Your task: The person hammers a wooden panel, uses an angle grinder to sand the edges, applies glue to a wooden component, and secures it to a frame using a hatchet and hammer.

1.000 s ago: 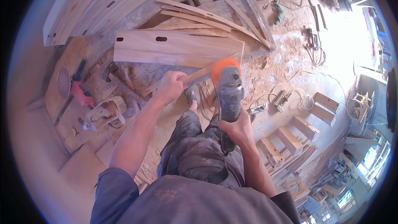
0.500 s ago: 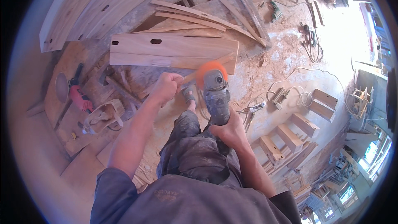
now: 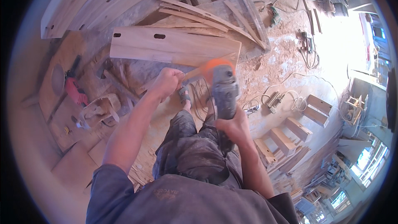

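My left hand (image 3: 167, 82) is closed around the end of a narrow wooden strip (image 3: 193, 74), which points right toward the grinder's head. In my right hand (image 3: 235, 127) is a dark grey angle grinder (image 3: 225, 93), gripped by its body. Its orange disc (image 3: 218, 63) is smeared by motion. The strip's far end meets or lies against the disc; exact contact cannot be made out. Just beyond both hands lies a wide wooden board (image 3: 178, 49) with two dark oblong slots.
Long slotted panels (image 3: 105, 2) lean at the far left. Loose wooden strips (image 3: 207, 20) lie beyond the board. A red power tool (image 3: 75, 91) with a round disc rests at left. Several wooden blocks (image 3: 283, 141), cables and another tool (image 3: 273, 101) lie on the dusty floor at right.
The grinder and my right hand have shifted slightly right and tilted. My left hand stays closed on the strip and has risen a little in the picture. The surroundings shift slightly with the view.
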`<act>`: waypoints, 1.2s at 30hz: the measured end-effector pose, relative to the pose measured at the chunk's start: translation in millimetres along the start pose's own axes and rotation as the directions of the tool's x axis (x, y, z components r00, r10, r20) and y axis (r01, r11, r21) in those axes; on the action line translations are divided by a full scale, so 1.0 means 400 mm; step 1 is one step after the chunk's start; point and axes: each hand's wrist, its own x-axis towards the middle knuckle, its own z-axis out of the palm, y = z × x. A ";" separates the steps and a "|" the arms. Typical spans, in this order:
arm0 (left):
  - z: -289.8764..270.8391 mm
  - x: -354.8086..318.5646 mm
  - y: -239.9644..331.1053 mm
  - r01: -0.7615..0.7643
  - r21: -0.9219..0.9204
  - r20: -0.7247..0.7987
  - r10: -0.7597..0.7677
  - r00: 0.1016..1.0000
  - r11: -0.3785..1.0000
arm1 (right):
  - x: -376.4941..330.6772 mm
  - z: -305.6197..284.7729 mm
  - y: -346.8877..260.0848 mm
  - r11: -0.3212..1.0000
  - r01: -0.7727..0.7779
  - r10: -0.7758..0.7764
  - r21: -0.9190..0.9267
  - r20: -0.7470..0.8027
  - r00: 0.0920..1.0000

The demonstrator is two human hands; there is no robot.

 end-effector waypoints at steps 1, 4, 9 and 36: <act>-0.002 0.003 -0.004 -0.016 0.014 0.005 0.015 1.000 1.000 | 0.007 -0.014 -0.010 0.998 -0.019 0.016 -0.055 -0.064 0.998; -0.004 0.007 -0.008 -0.040 0.041 0.003 0.040 0.999 0.998 | 0.013 -0.044 -0.058 0.999 -0.051 0.052 0.018 -0.069 0.996; 0.000 0.011 -0.004 -0.030 0.059 -0.001 0.030 1.000 0.998 | -0.008 0.034 -0.001 0.996 -0.015 0.015 -0.086 -0.002 1.000; 0.017 -0.009 -0.003 -0.116 0.158 -0.119 0.136 0.984 0.981 | 0.047 -0.042 -0.043 0.999 -0.030 0.028 -0.018 -0.143 0.989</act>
